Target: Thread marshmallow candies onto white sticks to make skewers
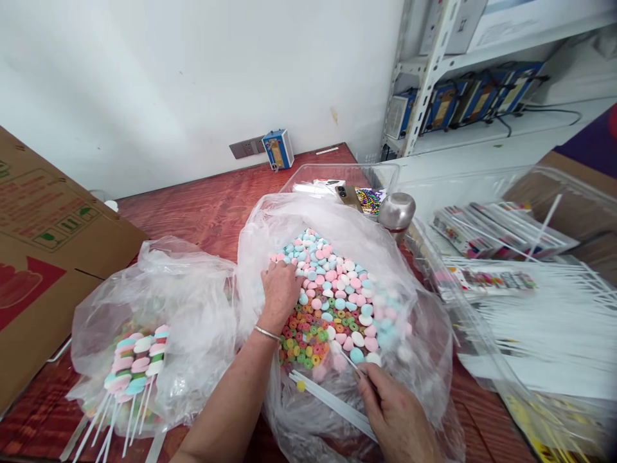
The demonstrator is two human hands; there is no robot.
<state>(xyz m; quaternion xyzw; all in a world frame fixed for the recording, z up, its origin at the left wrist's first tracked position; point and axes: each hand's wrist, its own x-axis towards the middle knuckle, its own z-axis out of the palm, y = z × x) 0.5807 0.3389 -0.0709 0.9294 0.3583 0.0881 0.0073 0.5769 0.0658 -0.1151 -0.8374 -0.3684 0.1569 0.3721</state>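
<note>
Pinches a thin white stick between the right hand fingertips at the near edge of the open bag, tip aimed up-left at the pastel candies just beyond, with the left hand nearer, fingers loosely spread on them.

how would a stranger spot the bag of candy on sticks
Start at the big cardboard box on the left of the red table. Right beside it lies the smaller clear bag. Unlike the large bag of loose candies, its pastel candies are threaded on white sticks.
</note>
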